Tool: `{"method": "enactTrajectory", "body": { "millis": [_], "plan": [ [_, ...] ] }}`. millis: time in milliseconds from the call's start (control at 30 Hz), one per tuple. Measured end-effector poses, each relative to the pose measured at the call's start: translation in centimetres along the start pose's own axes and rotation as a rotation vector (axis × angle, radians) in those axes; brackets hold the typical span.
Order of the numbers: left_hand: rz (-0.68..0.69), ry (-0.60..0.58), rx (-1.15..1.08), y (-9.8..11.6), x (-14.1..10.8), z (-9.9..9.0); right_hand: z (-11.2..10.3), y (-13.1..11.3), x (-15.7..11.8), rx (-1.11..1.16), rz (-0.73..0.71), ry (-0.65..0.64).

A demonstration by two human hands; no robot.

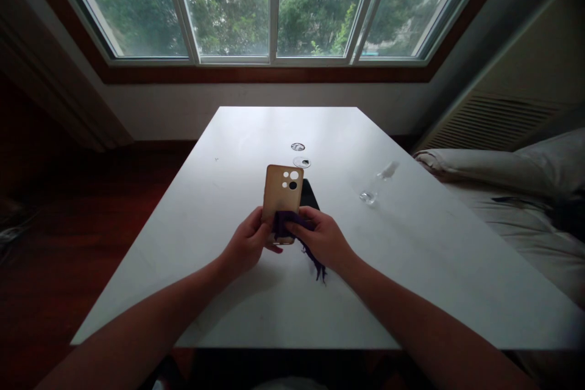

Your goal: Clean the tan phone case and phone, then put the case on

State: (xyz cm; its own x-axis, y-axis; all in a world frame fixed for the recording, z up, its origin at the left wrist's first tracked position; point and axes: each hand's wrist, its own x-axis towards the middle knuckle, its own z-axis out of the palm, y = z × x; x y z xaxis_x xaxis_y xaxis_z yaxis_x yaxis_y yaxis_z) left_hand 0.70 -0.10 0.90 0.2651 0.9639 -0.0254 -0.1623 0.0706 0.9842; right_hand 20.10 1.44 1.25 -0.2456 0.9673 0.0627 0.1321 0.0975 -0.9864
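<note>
A translucent, yellowish phone case [278,192] with several round camera holes stands upright above the table. My left hand [249,241] grips its lower left edge, the thumb in front and fingers behind. My right hand [322,236] pinches a dark purple cloth [286,219] and presses it against the lower part of the case. The cloth's frayed end hangs below that hand. Behind the case lies a dark, flat phone-like object [309,194], partly hidden by the case and my right hand.
On the white table [192,213], a clear spray bottle [377,184] lies to the right. Two small round items, one a patterned disc [298,147] and the other a pale ring-like disc [302,162], lie beyond the case. A bed [493,195] adjoins the table's right side; a window [274,61] is ahead.
</note>
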Motion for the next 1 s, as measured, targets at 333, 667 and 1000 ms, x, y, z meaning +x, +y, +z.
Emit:
{"method": "enactTrajectory", "body": {
  "millis": [333,667,1000],
  "plan": [
    [0.017,0.087,0.056,-0.9,0.6,-1.1,-0.7,-1.0,-0.3,-0.218,-0.045,0.041],
    [-0.089,0.003,0.066,-0.8,0.9,-1.0,-0.6,0.2,0.4,-0.166,0.123,0.054],
    [-0.017,-0.107,0.239,-0.6,0.5,-0.9,-1.5,1.4,1.5,-0.108,0.076,0.245]
  ]
}}
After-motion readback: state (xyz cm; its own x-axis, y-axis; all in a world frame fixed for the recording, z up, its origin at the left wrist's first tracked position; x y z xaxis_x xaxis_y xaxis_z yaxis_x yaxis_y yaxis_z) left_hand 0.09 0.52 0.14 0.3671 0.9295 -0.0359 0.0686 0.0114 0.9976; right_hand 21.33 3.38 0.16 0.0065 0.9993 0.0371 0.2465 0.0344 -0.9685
